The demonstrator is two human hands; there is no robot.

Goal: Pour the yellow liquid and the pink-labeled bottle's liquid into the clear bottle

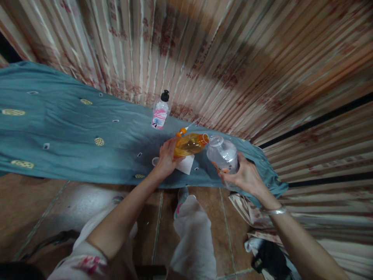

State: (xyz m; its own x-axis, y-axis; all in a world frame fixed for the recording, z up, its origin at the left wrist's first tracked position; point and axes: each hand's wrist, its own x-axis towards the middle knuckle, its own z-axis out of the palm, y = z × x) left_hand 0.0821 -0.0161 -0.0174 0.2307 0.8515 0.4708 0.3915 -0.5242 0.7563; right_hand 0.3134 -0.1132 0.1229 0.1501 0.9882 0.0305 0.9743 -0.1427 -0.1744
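Observation:
My left hand (169,157) is wrapped round an amber, see-through bottle (190,145), tilted nearly flat with its uncapped mouth pointing right. Close to that mouth is the neck of a clear plastic bottle (223,153), which my right hand (243,173) grips by its side; it leans slightly left and carries an orange print. Whether the two mouths touch I cannot tell. Behind the amber bottle lies an orange pump top (182,132) with a thin pale tube. A white piece of paper or cloth (186,165) lies under the amber bottle, and a small round clear cap (155,161) sits beside my left wrist.
A clear bottle with a black pump top and pink label (160,113) stands at the back of the blue-green cloth-covered surface (67,128). Pleated curtains (180,58) hang behind and to the right. Dark and white fabric (269,258) lies on the tiled floor at lower right.

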